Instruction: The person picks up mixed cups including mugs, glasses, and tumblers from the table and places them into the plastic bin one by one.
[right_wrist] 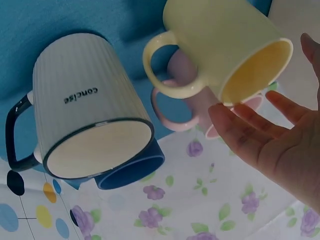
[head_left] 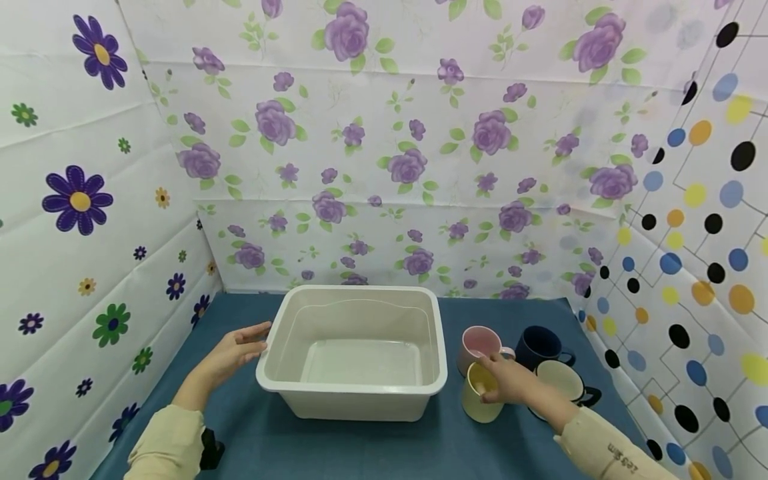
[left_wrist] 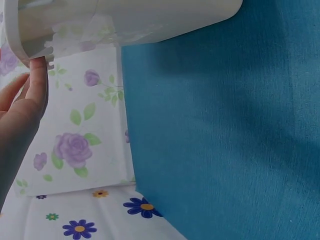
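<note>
A cream plastic basin (head_left: 354, 388) stands on the blue tabletop. At its left rim is my left hand (head_left: 231, 353), fingers mostly straight; in the left wrist view the fingertips (left_wrist: 38, 75) touch beneath the rim. My right hand (head_left: 513, 381) reaches over a pale yellow mug (head_left: 480, 408). In the right wrist view its fingers (right_wrist: 240, 130) are spread by the mug's mouth, thumb apart, not closed round it. Behind the yellow mug stands a pink mug (head_left: 465, 357). A white ribbed mug (right_wrist: 85, 95) with a black handle and a navy mug (head_left: 536, 347) are to the right.
Flowered sheets (head_left: 408, 167) hang behind and on the left, with a dotted sheet (head_left: 690, 280) on the right. The blue tabletop (head_left: 372, 450) extends in front of the basin. A black object (head_left: 211, 450) sits by the left sleeve.
</note>
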